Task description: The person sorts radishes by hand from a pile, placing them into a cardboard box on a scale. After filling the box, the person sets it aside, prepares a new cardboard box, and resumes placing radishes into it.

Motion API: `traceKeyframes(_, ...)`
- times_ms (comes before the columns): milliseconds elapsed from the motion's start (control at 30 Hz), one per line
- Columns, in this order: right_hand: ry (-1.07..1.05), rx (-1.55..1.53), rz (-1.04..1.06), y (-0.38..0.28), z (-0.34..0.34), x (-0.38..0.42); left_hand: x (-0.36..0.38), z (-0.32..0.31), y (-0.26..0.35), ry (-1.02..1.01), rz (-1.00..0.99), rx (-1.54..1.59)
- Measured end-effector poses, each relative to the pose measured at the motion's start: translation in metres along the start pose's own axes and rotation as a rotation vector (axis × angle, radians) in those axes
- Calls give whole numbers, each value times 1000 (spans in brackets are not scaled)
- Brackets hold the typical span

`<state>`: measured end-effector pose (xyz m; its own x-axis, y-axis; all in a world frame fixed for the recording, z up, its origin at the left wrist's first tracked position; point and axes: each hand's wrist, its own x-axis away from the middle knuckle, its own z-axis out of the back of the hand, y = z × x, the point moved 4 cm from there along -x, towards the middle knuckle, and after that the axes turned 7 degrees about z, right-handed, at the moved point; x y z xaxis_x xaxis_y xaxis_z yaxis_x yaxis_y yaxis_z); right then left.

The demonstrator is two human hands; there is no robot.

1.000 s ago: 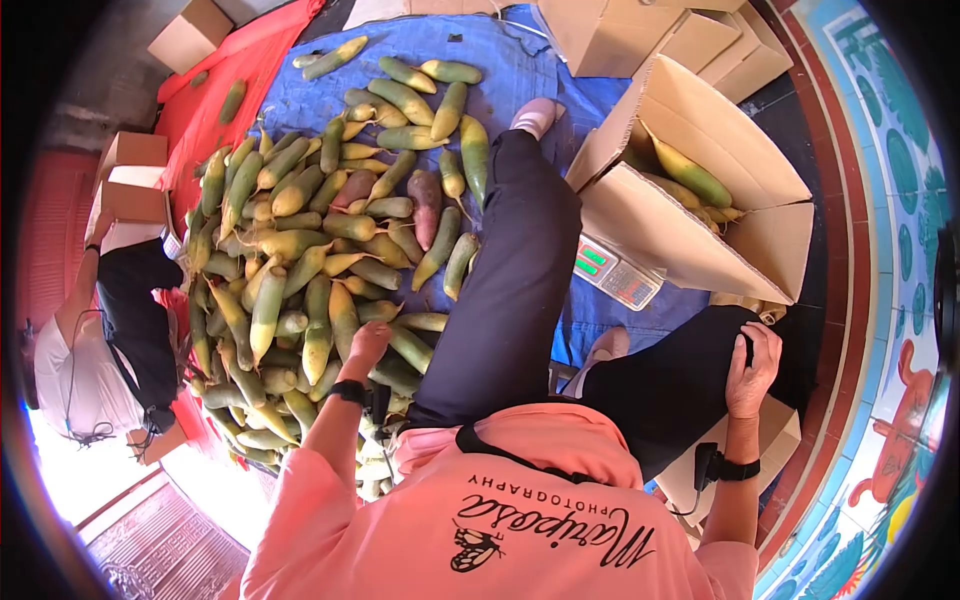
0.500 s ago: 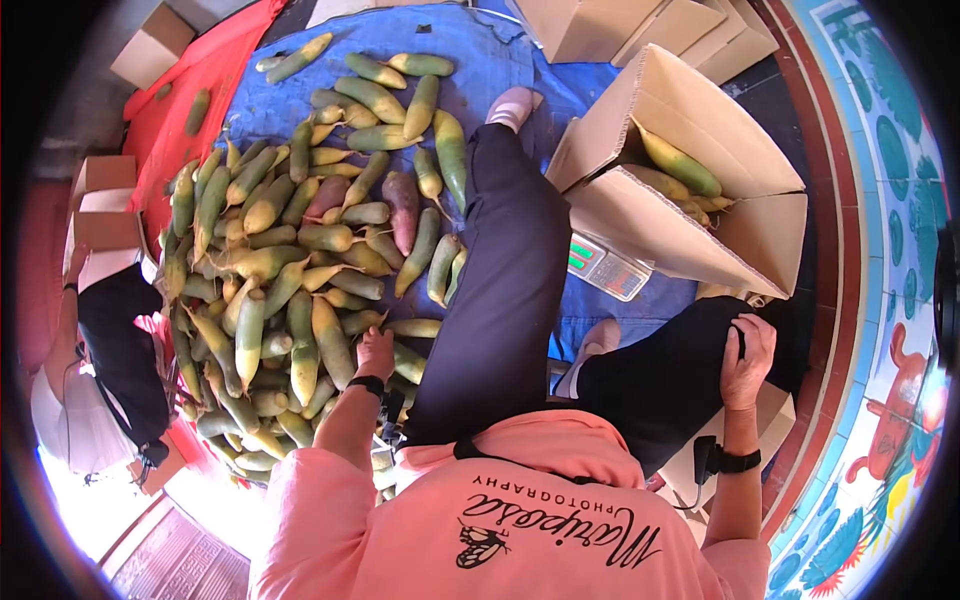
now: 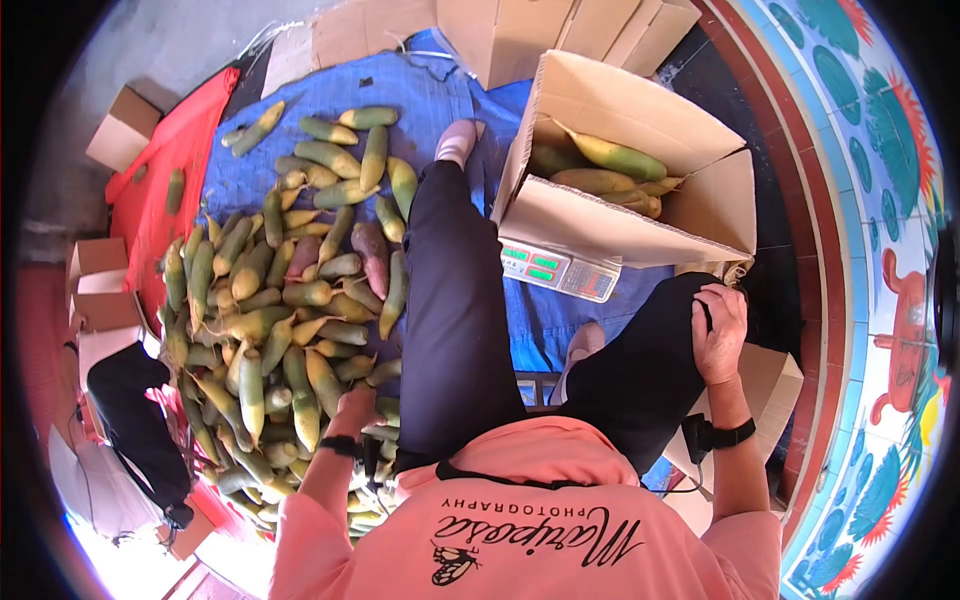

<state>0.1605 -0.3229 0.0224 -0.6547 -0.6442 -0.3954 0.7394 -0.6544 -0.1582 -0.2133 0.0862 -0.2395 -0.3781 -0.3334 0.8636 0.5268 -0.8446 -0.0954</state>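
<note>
My left hand is low over the near right side of a large pile of green radishes, close beside my left leg. Its fingers point down among the radishes and are hidden, so I cannot see whether one is gripped. My right hand lies over my right knee, holding nothing, thumb apart from the fingers. Among the green radishes are a few purplish-red radishes. Several green radishes lie inside an open cardboard box beyond my knees.
A digital scale with lit green digits sits against the box's near side. Blue sheeting covers the floor, with red sheeting at left. Another person in dark trousers sits at far left. Cardboard boxes stand at the back.
The view has turned, so the pile, box and scale appear farther left. My left hand has drawn slightly toward my body within the pile. The right hand stays on the knee.
</note>
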Motion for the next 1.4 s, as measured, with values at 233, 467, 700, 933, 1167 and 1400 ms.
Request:
traceKeyframes(233,48,-36,-20,3,4,2,93,107,-33,508,90,525)
traceKeyframes(467,103,-371,-129,-26,21,-17,206,208,-52,1109,-67,1329)
traceKeyframes(700,-87,-1305,-276,-93,27,-45,235,241,72,582,-504,1653)
traceKeyframes(933,-504,-1484,-433,-102,23,-28,213,240,147,279,-766,1286)
traceKeyframes(1167,-48,-1437,-699,-49,34,-50,194,246,124,317,-810,1553)
traceKeyframes(1400,182,-1051,-688,32,9,-99,143,197,65,470,-470,1675)
